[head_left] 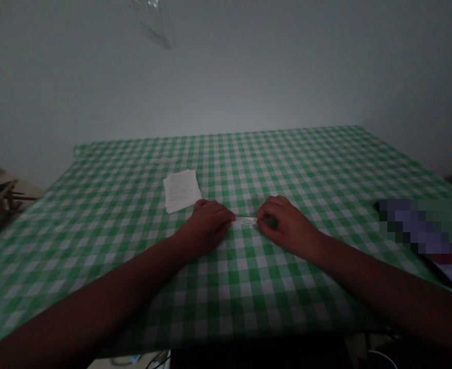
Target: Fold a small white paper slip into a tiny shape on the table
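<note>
Between my two hands, low over the checked tablecloth, stretches a thin white strip (246, 220) that looks like folded paper. My left hand (209, 225) is closed on its left end, with the fingertips pressed together. At the other end, my right hand (281, 224) pinches the strip between thumb and fingers. The ends of the strip are hidden by the fingers. A small stack of white paper sheets (182, 190) with faint writing lies just beyond my left hand, its near corner close to the knuckles.
A green and white checked tablecloth (226, 287) covers the table. On the right lies a phone-like device (410, 225), partly blurred out. A faint pale strip (164, 160) rests behind the stack. The wall (249, 66) stands past the far edge, with clear plastic (151, 23) hanging there.
</note>
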A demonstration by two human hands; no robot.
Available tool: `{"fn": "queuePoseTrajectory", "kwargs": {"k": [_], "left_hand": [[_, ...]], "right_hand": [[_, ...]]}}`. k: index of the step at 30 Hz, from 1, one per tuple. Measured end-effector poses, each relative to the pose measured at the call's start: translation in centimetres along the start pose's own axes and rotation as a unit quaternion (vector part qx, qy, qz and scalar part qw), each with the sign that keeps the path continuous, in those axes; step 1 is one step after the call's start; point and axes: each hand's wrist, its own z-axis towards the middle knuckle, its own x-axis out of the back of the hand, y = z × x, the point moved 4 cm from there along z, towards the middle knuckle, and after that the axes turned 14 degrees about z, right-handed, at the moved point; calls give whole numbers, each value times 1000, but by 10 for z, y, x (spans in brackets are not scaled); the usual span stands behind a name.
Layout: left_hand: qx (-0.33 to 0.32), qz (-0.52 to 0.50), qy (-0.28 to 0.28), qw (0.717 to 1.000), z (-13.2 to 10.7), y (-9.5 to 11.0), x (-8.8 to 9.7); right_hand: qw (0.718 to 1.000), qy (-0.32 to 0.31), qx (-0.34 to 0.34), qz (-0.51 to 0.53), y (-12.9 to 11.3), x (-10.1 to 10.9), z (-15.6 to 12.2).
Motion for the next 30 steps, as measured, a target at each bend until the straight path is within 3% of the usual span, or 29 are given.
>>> {"fn": "queuePoseTrajectory", "kwargs": {"k": [12,30], "left_hand": [[42,-2,11,999,0,0,-2],[16,-19,28,999,1,-1,-1]], "right_hand": [[999,-23,1,-43,-3,-4,-4],[997,-66,-17,-40,3,-11,-3]]}}
